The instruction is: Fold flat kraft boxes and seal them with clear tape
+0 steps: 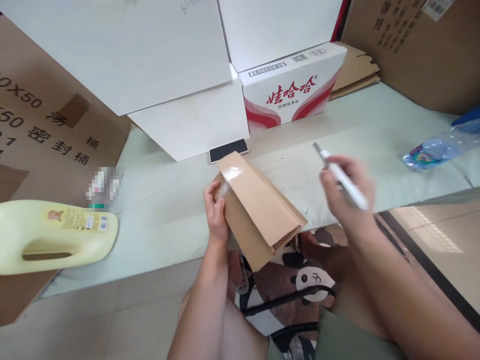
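Pale tabletop (161, 215), folded brown taped cardboard (258, 197) tight between left fingers (209, 193), white tool (348, 183) tight between right fingers (330, 190)

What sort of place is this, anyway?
Probably a storage corner or small workroom, though I can't be sure which: there's a large printed carton, stacked white boxes, and folded cardboard held in the left hand.

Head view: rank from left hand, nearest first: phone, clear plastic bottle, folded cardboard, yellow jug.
From the left hand:
1. Folded cardboard, in its grasp.
2. Phone, just beyond the cardboard.
3. Yellow jug, off to the left.
4. Clear plastic bottle, far right.
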The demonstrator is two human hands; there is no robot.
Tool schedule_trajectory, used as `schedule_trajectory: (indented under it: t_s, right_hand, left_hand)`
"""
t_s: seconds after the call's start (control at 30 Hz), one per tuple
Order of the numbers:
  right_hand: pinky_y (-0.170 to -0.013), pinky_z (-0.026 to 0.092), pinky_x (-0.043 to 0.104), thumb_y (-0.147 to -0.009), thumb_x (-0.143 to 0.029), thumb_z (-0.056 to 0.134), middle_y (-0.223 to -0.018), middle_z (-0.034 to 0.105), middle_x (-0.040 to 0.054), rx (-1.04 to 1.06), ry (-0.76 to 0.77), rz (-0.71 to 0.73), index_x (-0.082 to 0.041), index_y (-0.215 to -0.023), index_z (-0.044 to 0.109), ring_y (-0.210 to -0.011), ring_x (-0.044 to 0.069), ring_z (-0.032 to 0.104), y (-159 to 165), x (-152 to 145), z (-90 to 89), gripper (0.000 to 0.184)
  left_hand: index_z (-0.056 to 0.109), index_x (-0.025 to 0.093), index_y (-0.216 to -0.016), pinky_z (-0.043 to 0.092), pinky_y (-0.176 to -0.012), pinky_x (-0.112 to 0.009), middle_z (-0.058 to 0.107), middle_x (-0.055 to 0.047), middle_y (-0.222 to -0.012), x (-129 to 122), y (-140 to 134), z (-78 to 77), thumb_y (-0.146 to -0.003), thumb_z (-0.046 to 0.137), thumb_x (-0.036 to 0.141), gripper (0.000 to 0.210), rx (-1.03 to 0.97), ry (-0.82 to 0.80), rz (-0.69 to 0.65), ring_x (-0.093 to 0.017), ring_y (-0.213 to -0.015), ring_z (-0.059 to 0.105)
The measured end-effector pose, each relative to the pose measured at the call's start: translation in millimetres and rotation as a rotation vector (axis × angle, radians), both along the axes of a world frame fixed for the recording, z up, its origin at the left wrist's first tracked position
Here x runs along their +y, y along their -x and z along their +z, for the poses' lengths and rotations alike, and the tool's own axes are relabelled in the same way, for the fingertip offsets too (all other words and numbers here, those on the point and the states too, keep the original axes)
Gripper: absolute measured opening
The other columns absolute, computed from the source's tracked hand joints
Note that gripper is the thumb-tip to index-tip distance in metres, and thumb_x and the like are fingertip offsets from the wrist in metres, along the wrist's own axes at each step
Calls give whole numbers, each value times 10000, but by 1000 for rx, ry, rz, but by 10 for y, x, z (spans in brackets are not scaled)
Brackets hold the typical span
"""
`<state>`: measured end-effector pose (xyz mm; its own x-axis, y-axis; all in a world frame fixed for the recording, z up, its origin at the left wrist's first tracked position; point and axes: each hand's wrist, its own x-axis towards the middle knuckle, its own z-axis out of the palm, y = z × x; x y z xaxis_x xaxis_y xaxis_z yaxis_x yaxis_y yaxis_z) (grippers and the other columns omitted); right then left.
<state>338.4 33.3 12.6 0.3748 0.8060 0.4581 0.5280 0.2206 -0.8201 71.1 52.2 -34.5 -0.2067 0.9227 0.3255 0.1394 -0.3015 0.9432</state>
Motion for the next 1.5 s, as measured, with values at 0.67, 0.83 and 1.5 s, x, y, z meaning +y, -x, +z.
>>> schedule_trajectory:
  t_s: [0.67, 0.83, 1.5]
  right_hand:
    - [-1130, 291, 712, -717, -83, 506, -1530, 498, 118, -572, 399, 242, -225, -1323, 656, -1486, 440, 306, 40, 184, -665, 640]
    - [-1125, 298, 704, -759, -47, 467, -1515, 507, 141, -689, 436, 240, -191, -1206, 711, -1478, 442, 313, 77, 157, -617, 529]
    - [-981, 517, 449, -831, -549, 527, -1223, 725, 58, 641, 307, 674, -262, -1127, 727, -1184, 328, 636, -61, -54, -492, 458]
  left_hand:
    - [652, 250, -1205, 566, -816, -383, 654, -113, -1331, 4, 324, 205, -719, 732, 650, 634, -347, 449, -252, -294, -1118, 666]
    - [661, 182, -1220, 503, -992, -439, 670, -154, -1303, 14, 406, 215, -662, 817, 573, 699, -230, 498, -168, -342, -1232, 611]
    - [581, 178, -790, 498, -564, -255, 690, -2, -724, 51, 311, 388, -475, 929, 469, 552, -328, 583, 26, -142, -588, 624]
